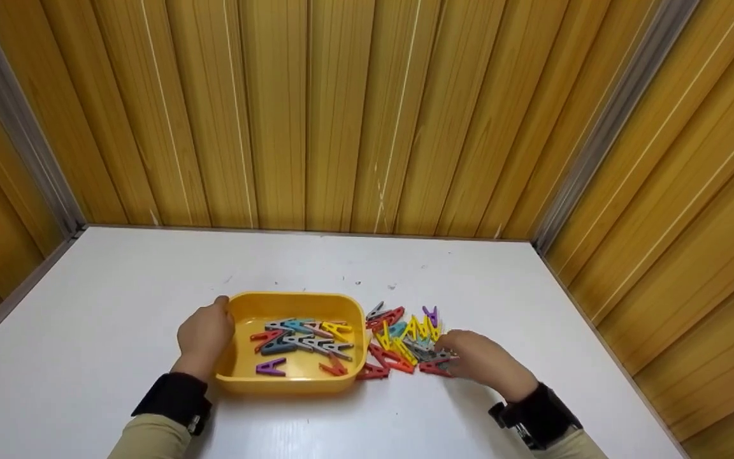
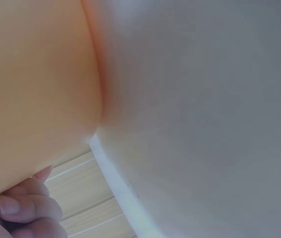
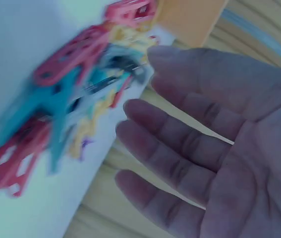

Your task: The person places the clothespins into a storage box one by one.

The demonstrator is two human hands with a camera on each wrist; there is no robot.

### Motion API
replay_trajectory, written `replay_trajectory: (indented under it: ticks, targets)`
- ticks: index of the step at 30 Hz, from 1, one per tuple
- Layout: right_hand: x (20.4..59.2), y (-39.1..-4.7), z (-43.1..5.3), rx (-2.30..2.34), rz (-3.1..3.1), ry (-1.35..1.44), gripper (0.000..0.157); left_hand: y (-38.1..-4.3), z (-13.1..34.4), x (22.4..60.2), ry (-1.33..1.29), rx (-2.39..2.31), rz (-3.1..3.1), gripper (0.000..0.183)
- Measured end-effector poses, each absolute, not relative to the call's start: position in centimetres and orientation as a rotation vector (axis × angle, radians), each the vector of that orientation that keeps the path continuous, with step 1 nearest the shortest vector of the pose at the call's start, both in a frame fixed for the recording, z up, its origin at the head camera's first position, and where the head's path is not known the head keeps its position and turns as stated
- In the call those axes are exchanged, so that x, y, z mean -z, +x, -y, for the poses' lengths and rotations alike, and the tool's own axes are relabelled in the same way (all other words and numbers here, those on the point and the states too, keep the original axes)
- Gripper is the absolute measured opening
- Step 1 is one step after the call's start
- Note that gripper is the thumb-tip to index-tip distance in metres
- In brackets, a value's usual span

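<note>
Spread, my right hand (image 1: 485, 362) is beside loose clips (image 1: 403, 351). My left hand (image 1: 204, 335) grips a yellow tray (image 1: 284, 386) of clips, the purple one (image 1: 269, 367) lengthwise.

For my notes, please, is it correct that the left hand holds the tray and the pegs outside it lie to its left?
Not quite: the pegs outside lie right of the tray, as the head view shows; the left hand does hold it.

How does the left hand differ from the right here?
The left hand grips the yellow tray; the right hand holds nothing visible. The left hand's fingers are curled; the right hand's are loosely extended, near the loose clips. Both wrists wear black bands.
</note>
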State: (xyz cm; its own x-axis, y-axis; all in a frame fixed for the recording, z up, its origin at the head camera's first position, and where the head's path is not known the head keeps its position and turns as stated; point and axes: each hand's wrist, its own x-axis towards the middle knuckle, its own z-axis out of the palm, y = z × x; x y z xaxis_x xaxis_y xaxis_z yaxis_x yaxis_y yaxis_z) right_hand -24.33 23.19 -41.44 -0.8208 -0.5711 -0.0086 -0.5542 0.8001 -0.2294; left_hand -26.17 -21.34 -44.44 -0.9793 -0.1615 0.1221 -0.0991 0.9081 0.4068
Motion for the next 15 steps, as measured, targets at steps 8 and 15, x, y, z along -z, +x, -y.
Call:
replay_trajectory:
  ticks: [8,15]
  targets:
    - [44.6,-24.0,-25.1,0.242,-3.056,-0.799,0.023,-26.2,21.2,44.4,0.208,0.612,2.911,0.039]
    - [45.7,-23.4,-24.6,0.1,-3.187,-0.815,0.022,-26.2,21.2,44.5,0.212,0.613,2.916,0.04]
